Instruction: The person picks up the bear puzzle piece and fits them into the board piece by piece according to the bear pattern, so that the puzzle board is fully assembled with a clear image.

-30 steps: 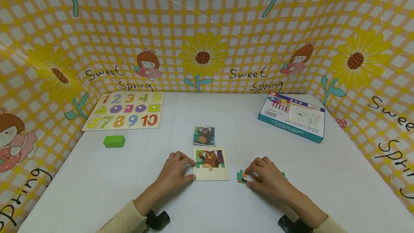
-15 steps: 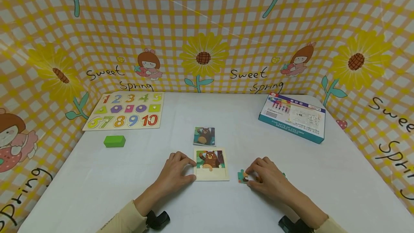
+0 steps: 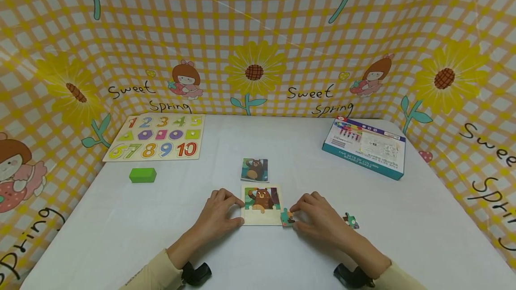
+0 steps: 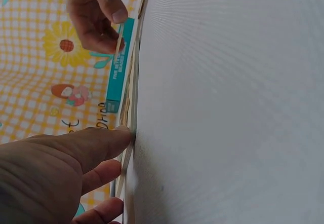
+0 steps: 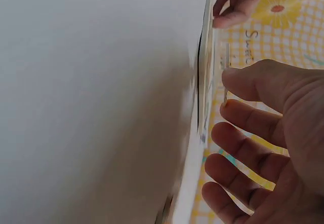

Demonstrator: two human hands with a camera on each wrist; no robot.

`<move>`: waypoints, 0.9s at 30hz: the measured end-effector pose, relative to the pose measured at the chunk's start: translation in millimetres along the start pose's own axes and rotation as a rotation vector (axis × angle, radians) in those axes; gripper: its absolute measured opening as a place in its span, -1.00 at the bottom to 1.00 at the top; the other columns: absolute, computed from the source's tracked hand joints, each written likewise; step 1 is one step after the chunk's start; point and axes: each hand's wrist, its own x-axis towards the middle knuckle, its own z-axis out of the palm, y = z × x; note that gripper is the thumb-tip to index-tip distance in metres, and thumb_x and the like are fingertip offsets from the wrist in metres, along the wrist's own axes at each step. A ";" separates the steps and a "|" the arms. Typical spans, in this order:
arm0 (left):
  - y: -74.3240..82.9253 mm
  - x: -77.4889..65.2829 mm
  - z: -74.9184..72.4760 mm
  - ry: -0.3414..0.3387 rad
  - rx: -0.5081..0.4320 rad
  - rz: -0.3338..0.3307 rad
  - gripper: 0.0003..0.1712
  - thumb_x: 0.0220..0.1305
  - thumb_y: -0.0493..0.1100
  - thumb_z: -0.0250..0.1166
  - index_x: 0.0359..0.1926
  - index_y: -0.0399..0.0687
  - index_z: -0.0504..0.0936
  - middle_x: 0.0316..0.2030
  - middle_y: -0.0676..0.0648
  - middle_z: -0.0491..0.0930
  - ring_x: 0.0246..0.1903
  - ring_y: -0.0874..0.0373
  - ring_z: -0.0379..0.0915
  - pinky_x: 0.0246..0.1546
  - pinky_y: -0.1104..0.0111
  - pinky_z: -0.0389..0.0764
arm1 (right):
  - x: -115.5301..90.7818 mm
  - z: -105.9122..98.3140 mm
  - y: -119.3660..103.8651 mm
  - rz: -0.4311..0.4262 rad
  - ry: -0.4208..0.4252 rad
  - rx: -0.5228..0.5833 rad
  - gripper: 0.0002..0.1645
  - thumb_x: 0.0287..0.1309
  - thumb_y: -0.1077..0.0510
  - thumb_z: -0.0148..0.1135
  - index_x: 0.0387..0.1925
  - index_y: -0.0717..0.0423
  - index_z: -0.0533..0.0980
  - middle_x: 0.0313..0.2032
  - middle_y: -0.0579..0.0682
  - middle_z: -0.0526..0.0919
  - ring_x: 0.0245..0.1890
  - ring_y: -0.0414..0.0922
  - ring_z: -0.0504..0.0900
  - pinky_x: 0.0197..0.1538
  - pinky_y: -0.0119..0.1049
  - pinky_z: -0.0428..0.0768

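In the head view a pale wooden puzzle board (image 3: pixel 262 219) lies flat, its upper part filled with a bear picture and a bare strip below. My left hand (image 3: pixel 217 213) touches the board's left edge with thumb and forefinger; in the left wrist view the thumb (image 4: pixel 109 140) presses at the rim. Between thumb and forefinger, my right hand (image 3: pixel 318 216) pinches a jigsaw piece (image 3: pixel 286 217), green with orange and brown, overlapping the board's right edge in the head view. The right wrist view shows that piece (image 5: pixel 226 95) edge-on, raised above the table.
Another jigsaw piece (image 3: pixel 350 220) lies right of the board, partly behind my right wrist. A bear picture card (image 3: pixel 255 169) lies just beyond the board. A green block (image 3: pixel 143 175) and a number board (image 3: pixel 155 138) are at left, a flat box (image 3: pixel 364 147) at back right.
My right hand has moved left with the pinched jigsaw piece, from the table to the board's right edge, uncovering more of the other piece. The left hand stays at the board.
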 end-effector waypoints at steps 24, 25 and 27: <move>0.1 -0.1 -1.4 -0.004 0.010 0.004 -0.68 -0.05 -0.10 0.44 -0.19 0.07 0.64 -0.18 -0.02 0.42 -0.10 0.04 0.26 -0.10 0.18 0.30 | 52.1 26.6 -41.3 -0.107 -0.087 0.015 -0.70 -0.10 -0.01 0.43 -0.26 -0.03 0.64 -0.27 -0.16 0.55 -0.19 -0.19 0.39 -0.09 -0.26 0.40; 0.0 -0.1 -1.3 -0.003 0.010 0.005 -0.68 -0.06 -0.10 0.44 -0.19 0.07 0.64 -0.18 -0.02 0.42 -0.10 0.04 0.26 -0.10 0.18 0.30 | 52.9 27.3 -42.0 -0.105 -0.088 0.014 -0.70 -0.09 -0.02 0.43 -0.26 -0.03 0.65 -0.27 -0.16 0.55 -0.18 -0.19 0.39 -0.09 -0.25 0.41; -0.2 -0.3 -1.1 -0.001 0.008 0.006 -0.68 -0.06 -0.09 0.44 -0.20 0.07 0.64 -0.18 -0.02 0.42 -0.10 0.05 0.26 -0.11 0.19 0.30 | 54.3 28.7 -43.1 -0.110 -0.084 0.010 -0.70 -0.10 -0.02 0.43 -0.26 -0.04 0.65 -0.26 -0.15 0.56 -0.17 -0.18 0.40 -0.08 -0.24 0.41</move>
